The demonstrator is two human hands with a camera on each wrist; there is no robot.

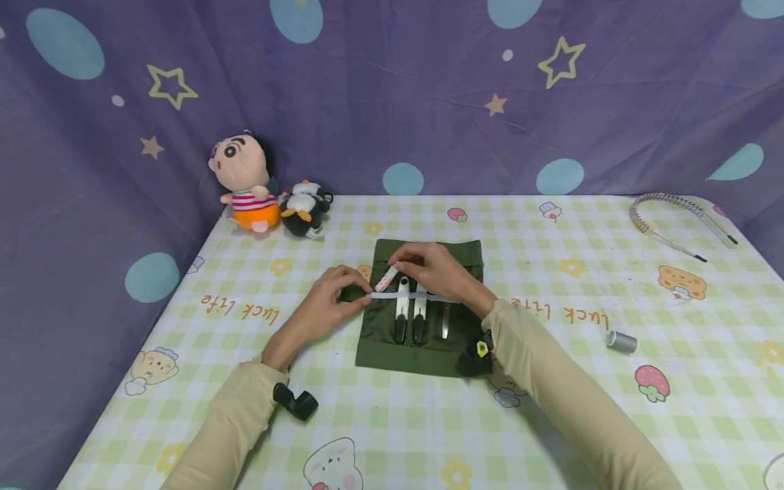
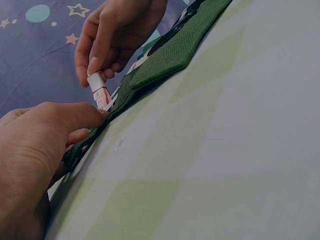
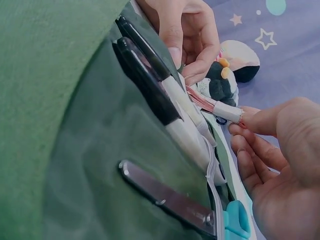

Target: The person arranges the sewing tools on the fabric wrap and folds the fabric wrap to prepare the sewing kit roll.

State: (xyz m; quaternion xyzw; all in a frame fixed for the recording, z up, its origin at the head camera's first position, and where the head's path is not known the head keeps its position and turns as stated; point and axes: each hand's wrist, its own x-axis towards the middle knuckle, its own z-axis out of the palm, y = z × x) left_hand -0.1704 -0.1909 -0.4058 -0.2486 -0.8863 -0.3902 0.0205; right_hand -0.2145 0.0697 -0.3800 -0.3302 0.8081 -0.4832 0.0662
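A dark green fabric tool roll (image 1: 380,355) lies unfolded, with a pale elastic band (image 1: 441,297) across it. Two black-and-white pen-like sticks (image 1: 410,320) and small scissors with a metal blade (image 3: 165,195) and teal handle (image 3: 237,220) sit under the band. My right hand (image 1: 437,269) pinches the white end of a slim white stick with pinkish-red markings (image 1: 386,279), tilted above the band's left part. Its lower end is near my left fingertips. My left hand (image 1: 324,299) pinches the roll's left edge by the band end, thumb uppermost in the left wrist view (image 2: 65,117).
A plush doll (image 1: 248,184) and a plush penguin (image 1: 303,207) sit at the table's back left. On the right are a grey thread spool (image 1: 622,341) and a bent loop of spiral-wound strands (image 1: 667,201). A patterned curtain (image 1: 355,116) hangs behind the checked tablecloth (image 1: 569,422).
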